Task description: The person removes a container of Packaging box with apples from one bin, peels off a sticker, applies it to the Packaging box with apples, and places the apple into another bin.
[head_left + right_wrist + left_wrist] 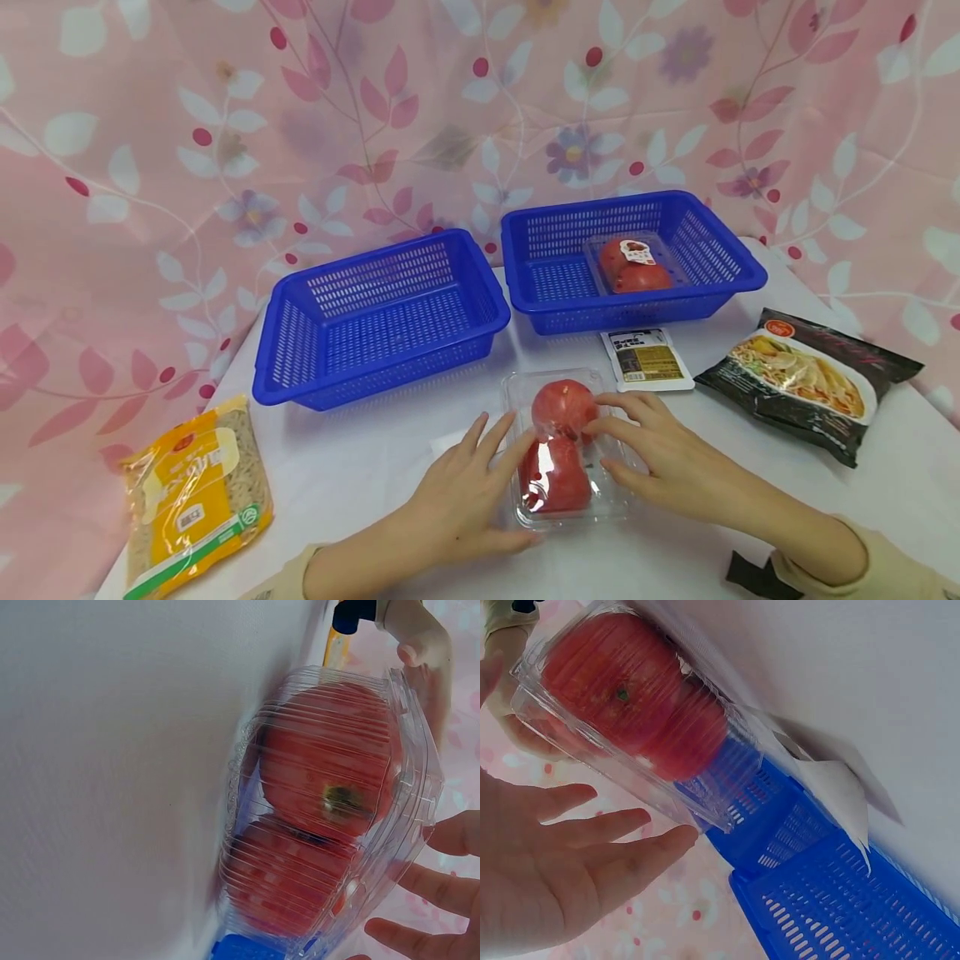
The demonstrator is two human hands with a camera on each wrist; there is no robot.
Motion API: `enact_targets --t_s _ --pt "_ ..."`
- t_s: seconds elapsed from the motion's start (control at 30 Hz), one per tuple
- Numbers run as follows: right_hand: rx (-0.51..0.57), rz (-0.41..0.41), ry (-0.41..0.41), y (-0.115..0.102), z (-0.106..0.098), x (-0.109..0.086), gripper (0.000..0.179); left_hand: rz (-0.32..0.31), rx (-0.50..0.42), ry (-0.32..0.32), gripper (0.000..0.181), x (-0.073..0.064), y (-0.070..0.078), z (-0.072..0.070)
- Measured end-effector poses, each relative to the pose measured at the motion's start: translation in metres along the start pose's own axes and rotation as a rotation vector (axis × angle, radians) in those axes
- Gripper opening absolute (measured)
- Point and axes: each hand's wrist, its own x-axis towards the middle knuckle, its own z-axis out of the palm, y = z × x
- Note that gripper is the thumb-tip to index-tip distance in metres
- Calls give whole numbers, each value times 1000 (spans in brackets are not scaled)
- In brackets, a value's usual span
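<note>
A clear plastic box (600,508) of red tomatoes (557,479) lies on the white tabletop between the two hands; its ribbed side and the tomatoes (322,757) show closely in the right wrist view. On its left, my left hand (468,500) has its fingers spread, the fingertips at the box's edge. From the other side my right hand (652,450) reaches over the right edge with loosely bent fingers. In the left wrist view the left hand (577,862) shows extended fingers beside the box. Whether fingertips press on the lid I cannot tell.
A blue basket (382,392) stands at back left. Another blue basket (622,318) at back right holds a similar tomato box (651,250). A small flat packet (651,362) and a black noodle bag (810,383) lie on the right, a yellow bag (197,500) on the left.
</note>
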Motion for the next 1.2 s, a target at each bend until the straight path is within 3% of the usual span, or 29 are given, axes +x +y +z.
enact_targets --t_s 0.1,0.23,0.33,0.47,0.6,1.0,1.2 --pt "5 0 9 0 0 0 30 -24 23 -12 106 -2 -4 -1" --pt "4 -8 27 0 0 1 28 -70 39 -82 109 -3 -15 -5" --pt "0 -17 42 -1 0 2 27 -128 38 -133 105 -3 -28 -7" --pt "2 -34 65 0 1 2 25 -187 19 -130 93 -3 -43 -4" --pt "23 -31 57 -1 2 2 25 -169 -7 -125 80 -2 -51 2" --pt "65 6 8 -3 2 1 26 -24 38 -111 46 14 -62 23" --pt "76 30 -18 -4 2 0 27 -10 7 -63 30 14 -65 25"
